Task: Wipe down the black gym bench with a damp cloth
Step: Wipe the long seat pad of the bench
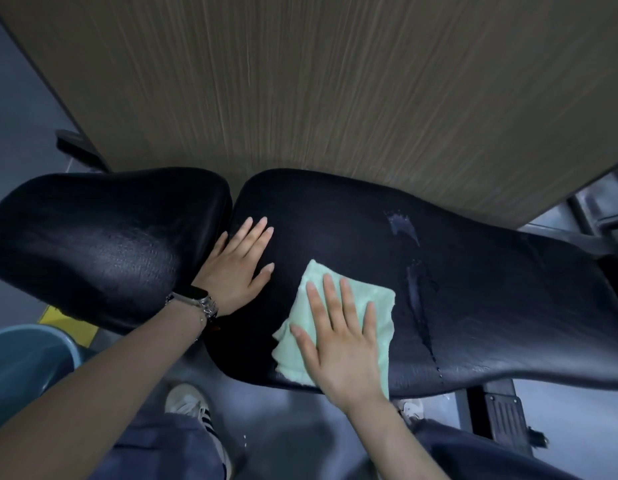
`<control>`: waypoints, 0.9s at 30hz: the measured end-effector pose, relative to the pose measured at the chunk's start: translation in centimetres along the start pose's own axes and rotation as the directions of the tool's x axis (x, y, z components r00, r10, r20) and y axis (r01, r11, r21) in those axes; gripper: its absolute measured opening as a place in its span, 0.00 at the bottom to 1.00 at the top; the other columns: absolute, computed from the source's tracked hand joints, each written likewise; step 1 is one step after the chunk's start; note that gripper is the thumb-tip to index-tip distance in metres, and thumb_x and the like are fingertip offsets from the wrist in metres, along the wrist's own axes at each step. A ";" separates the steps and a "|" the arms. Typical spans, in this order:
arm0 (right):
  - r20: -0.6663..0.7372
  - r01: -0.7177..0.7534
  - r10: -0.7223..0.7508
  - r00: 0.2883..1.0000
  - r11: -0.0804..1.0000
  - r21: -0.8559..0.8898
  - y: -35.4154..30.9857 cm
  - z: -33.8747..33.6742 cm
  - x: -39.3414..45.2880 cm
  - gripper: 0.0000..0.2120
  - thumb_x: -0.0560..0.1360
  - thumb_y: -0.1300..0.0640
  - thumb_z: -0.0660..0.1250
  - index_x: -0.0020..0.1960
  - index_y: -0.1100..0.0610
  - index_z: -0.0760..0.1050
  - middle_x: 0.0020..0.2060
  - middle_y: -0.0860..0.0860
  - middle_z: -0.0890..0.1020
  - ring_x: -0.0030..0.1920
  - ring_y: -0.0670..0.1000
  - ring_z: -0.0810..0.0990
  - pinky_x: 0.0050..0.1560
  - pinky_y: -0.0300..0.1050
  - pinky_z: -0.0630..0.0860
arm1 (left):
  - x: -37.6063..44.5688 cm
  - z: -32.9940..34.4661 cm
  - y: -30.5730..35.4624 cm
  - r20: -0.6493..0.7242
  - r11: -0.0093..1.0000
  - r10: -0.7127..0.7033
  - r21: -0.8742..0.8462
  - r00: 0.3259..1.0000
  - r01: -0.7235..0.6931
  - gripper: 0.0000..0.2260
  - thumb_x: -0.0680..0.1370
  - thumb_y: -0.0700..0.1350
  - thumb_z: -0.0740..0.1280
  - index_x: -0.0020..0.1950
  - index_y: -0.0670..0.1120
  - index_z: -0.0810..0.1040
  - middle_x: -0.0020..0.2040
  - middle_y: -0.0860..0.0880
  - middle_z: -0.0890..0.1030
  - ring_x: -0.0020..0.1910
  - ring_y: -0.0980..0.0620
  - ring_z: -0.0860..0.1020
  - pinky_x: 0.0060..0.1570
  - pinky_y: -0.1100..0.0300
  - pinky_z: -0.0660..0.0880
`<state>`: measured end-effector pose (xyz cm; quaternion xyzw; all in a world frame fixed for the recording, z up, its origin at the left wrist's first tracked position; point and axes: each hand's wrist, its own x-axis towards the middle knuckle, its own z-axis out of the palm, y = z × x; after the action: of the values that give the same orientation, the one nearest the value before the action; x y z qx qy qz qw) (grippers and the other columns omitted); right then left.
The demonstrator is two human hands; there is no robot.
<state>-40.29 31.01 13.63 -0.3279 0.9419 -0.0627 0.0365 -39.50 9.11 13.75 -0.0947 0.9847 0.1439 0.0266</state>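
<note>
Head view: looking down at both hands on the bench.
Bench: black, two pads side by side, set against a wood-grain panel.
Cloth: pale green, folded, lying on the right pad near its front edge.
Right hand: flat, fingers spread, pressing the cloth onto the pad.
Left hand: open, palm down on the right pad beside the gap; a watch on the wrist.
Wet streaks: on the pad just right of the cloth.
Bucket: blue, on the floor at lower left.

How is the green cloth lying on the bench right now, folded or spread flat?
Folded. The green cloth shows layered edges at its near left corner, under the flat right hand on the black bench pad.
</note>
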 end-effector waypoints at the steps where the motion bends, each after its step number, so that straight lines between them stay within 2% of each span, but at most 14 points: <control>1: 0.000 0.001 -0.001 1.000 1.000 0.002 -0.1 0.0 -0.9 0.29 0.81 0.38 0.41 0.77 0.50 0.58 0.76 0.51 0.59 0.76 0.55 0.55 0.69 0.63 0.52 | 0.0 -0.1 0.0 0.008 1.000 -0.001 -0.010 1.000 0.001 0.36 0.72 0.63 0.36 0.78 0.49 0.46 0.74 0.58 0.38 0.72 0.60 0.35 0.73 0.51 0.42; 7: -0.002 0.041 -0.041 0.999 0.999 -0.004 0.3 0.1 -4.4 0.29 0.81 0.38 0.45 0.77 0.50 0.59 0.77 0.51 0.59 0.76 0.54 0.56 0.68 0.62 0.55 | 0.1 0.4 1.4 -0.022 0.995 -0.085 -0.057 0.996 0.084 0.32 0.75 0.58 0.40 0.78 0.47 0.48 0.77 0.54 0.43 0.74 0.58 0.37 0.72 0.50 0.40; 11: -0.002 0.060 -0.060 0.998 0.998 -0.013 1.1 0.0 -3.0 0.28 0.81 0.37 0.44 0.76 0.49 0.59 0.76 0.49 0.59 0.77 0.53 0.55 0.69 0.62 0.55 | 0.1 1.1 2.5 -0.080 0.991 -0.131 -0.023 0.988 0.130 0.35 0.73 0.59 0.37 0.77 0.45 0.48 0.78 0.52 0.44 0.74 0.56 0.38 0.72 0.50 0.40; 17: -0.004 0.027 -0.027 1.000 1.000 -0.015 2.9 -0.2 3.3 0.29 0.80 0.36 0.41 0.76 0.47 0.59 0.76 0.48 0.59 0.77 0.52 0.53 0.71 0.60 0.47 | 0.3 1.3 2.5 -0.102 0.999 -0.047 0.006 0.994 0.048 0.33 0.74 0.57 0.39 0.77 0.46 0.51 0.78 0.52 0.47 0.75 0.57 0.40 0.71 0.51 0.41; 19: 0.011 0.020 -0.021 1.000 1.000 0.012 3.5 -0.3 5.5 0.31 0.78 0.35 0.41 0.77 0.45 0.55 0.77 0.47 0.55 0.77 0.50 0.48 0.72 0.59 0.43 | 0.5 1.3 2.7 -0.095 1.000 -0.008 0.004 0.995 0.008 0.32 0.74 0.56 0.41 0.77 0.46 0.52 0.78 0.53 0.48 0.75 0.57 0.41 0.71 0.51 0.41; 24: 0.054 -0.012 0.010 0.998 1.000 0.022 4.4 -1.2 10.5 0.34 0.74 0.33 0.34 0.78 0.43 0.44 0.78 0.45 0.44 0.77 0.48 0.38 0.73 0.60 0.39 | 1.1 1.8 3.8 -0.102 0.998 0.064 0.017 0.993 -0.063 0.30 0.76 0.55 0.45 0.77 0.45 0.56 0.78 0.51 0.52 0.76 0.55 0.46 0.72 0.46 0.46; 27: 0.086 -0.043 0.039 0.996 0.998 0.045 4.7 -1.5 13.4 0.30 0.79 0.36 0.40 0.78 0.44 0.43 0.78 0.45 0.43 0.76 0.48 0.36 0.73 0.60 0.37 | 1.3 2.0 4.2 -0.130 0.998 0.059 0.026 0.990 -0.057 0.29 0.77 0.54 0.46 0.76 0.45 0.58 0.77 0.51 0.54 0.76 0.54 0.48 0.71 0.47 0.46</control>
<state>-53.79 26.45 14.10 -0.3101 0.9443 -0.0698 0.0855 -41.56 13.37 12.87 -0.0749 0.9882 0.1271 -0.0410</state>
